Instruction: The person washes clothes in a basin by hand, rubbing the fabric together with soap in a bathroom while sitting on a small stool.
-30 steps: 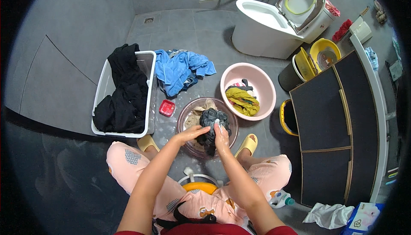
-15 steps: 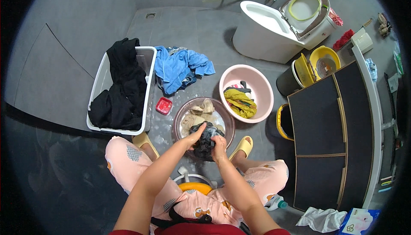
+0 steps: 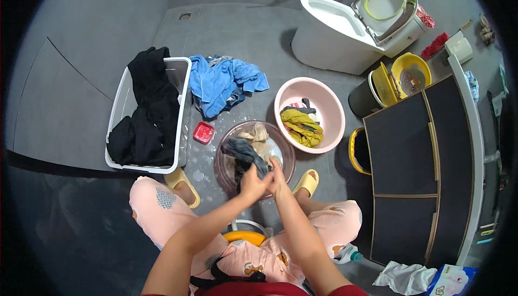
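Observation:
Over the brown translucent basin (image 3: 288, 171), a wet dark garment (image 3: 240, 150) hangs bunched, its exact kind unclear. My left hand (image 3: 253, 184) is closed round its near end, and my right hand (image 3: 275, 175) grips it from the right, close against the left. The garment's loose part stretches toward the far left of the basin and droops inside it. Beige cloth (image 3: 260, 132) lies in the basin behind, with suds and water around it. Parts of the garment are hidden by my fingers.
A white bin (image 3: 188, 88) with black clothes (image 3: 154, 115) stands left, beside blue garments (image 3: 218, 83) on the floor. A red soap dish (image 3: 203, 132) sits left of the basin. A pink basin (image 3: 339, 115) holds an olive garment (image 3: 302, 128). A toilet (image 3: 332, 48) stands far right.
The dark garment went from a compact, sudsy bunch between my hands to a longer shape stretching far left. My hands moved closer together and slightly nearer to me.

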Tool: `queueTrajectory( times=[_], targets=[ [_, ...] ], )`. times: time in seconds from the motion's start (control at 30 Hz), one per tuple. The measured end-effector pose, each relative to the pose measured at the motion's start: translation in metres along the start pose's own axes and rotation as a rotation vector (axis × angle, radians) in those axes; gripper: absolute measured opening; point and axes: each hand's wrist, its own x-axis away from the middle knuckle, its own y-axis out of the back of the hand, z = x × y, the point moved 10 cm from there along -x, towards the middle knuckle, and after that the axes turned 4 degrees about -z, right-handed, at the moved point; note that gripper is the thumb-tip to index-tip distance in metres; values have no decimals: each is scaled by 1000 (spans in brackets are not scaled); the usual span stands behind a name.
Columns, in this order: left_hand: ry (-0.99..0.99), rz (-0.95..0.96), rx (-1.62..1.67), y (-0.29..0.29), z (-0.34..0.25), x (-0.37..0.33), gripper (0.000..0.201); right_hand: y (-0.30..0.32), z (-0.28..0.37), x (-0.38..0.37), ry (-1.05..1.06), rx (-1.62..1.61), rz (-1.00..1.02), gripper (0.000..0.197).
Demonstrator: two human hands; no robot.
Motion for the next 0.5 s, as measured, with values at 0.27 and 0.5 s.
queueTrajectory(
  times=[0.27,0.5],
  targets=[
    [-68,-22,-435,15,7,-22,32,-28,-24,19,164,289,-296,38],
    [-30,-328,-363,58,34,-44,28,-15,-28,25,193,136,-378,37]
  ],
)
